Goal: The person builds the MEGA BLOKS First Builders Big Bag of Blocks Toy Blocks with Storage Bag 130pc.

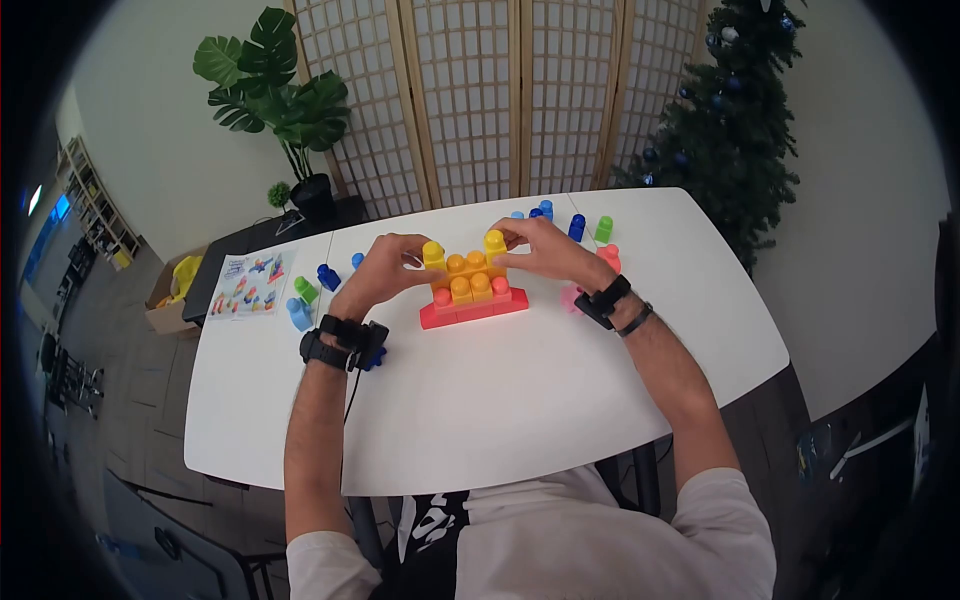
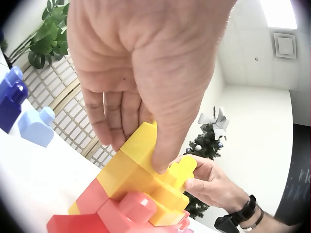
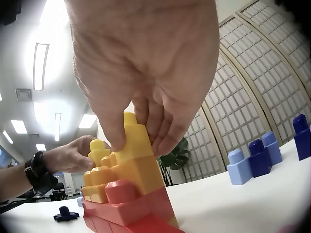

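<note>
A stepped structure of toy building blocks stands on the table, with a long red base and orange blocks stacked above it. Yellow blocks top both of its ends. My left hand pinches the left yellow block between thumb and fingers. On the other end, my right hand grips the right yellow block the same way, its rounded stud showing between thumb and fingers. Both yellow blocks sit right against the orange layer. Fingertips behind the blocks are partly hidden.
Dark blue blocks, a light blue block and green blocks lie at left, beside a picture sheet. More blue blocks stand behind the structure. A pink piece lies near my right wrist, a dark blue piece near my left.
</note>
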Demonstrator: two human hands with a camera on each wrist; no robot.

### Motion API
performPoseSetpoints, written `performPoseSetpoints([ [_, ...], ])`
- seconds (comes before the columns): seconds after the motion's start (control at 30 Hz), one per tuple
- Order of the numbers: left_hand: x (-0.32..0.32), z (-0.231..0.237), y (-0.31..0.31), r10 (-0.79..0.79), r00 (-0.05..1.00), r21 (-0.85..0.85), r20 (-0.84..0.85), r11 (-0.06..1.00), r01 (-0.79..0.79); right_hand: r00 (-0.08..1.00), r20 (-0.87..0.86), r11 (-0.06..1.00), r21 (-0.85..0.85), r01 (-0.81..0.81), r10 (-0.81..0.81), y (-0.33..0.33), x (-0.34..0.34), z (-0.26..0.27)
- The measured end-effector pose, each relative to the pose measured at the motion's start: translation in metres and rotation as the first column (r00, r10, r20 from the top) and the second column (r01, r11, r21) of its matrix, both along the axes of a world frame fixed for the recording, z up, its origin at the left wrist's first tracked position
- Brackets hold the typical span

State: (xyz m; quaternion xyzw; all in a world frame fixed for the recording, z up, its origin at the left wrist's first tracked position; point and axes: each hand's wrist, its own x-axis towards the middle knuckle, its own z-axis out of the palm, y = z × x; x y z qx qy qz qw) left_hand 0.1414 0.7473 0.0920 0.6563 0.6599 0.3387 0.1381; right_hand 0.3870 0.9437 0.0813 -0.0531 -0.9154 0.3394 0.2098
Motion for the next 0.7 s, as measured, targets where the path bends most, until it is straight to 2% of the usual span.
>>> performPoseSetpoints([
  [0.4,0.003,-0.002,-0.003,-0.04,0.999,0.033,-0.019,0.999,0.041,1.0,0.003,1.0,0.003,-0.012,0.012,0.002,-0.002,-0.001],
  [0.47,0.004,-0.005,-0.004,-0.028,0.997,-0.024,0.075,0.999,0.029,1.0,0.008,1.0,0.006,-0.016,0.016,0.002,-0.003,-0.001],
  [0.7,0.004,-0.014,-0.004,0.004,1.0,0.005,0.014,1.0,-0.004,0.999,0.038,1.0,0.002,-0.02,0.02,0.001,-0.003,-0.001],
])
